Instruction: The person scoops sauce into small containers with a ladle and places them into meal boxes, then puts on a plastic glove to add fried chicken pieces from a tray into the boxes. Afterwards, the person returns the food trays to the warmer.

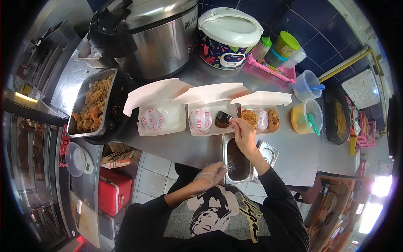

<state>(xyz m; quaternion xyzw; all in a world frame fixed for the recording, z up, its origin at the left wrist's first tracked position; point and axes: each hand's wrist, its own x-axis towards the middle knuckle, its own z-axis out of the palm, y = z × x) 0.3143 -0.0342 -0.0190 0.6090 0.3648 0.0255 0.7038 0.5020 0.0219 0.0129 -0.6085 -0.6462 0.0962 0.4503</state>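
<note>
My right hand [245, 135] is closed round the handle of a black ladle [223, 116], its bowl over brown sauce in the middle open paper box [205, 130]. A wrapped rice ball [200, 120] lies in that box's left half. My left hand [212, 174], in a clear plastic glove, is by the left edge of a steel pan of brown sauce [238, 161]; its fingers are curled, and whether they grip the pan is unclear. The left box [178, 122] holds one wrapped rice ball [152, 119]. Fried chicken [273, 120] and a wrapped rice ball [262, 120] fill the right box.
A steel tray of fried chicken [105, 98] stands at the left. Behind are a large steel cooker [161, 46], a flowered rice cooker [222, 52] and a pink basket [273, 73]. Plastic tubs [299, 115] stand at the right, near a steel lid [268, 152].
</note>
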